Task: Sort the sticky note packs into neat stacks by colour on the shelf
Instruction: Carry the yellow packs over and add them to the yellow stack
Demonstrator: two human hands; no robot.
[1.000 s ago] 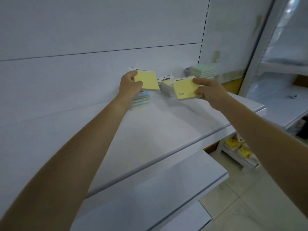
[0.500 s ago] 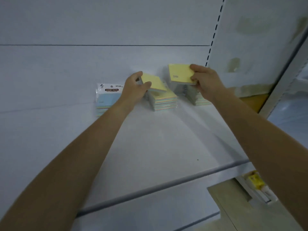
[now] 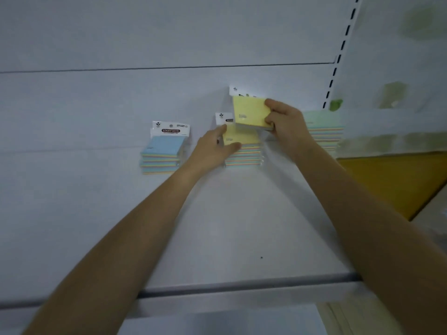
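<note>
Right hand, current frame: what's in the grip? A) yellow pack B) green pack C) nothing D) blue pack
A: the right hand pinches a yellow pack by its right edge, raised above the yellow stack.

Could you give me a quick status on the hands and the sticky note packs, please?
Left hand holding top pack on yellow stack. Right hand gripping another yellow pack above it. Blue stack and green stack alongside, nothing blocking.
</note>
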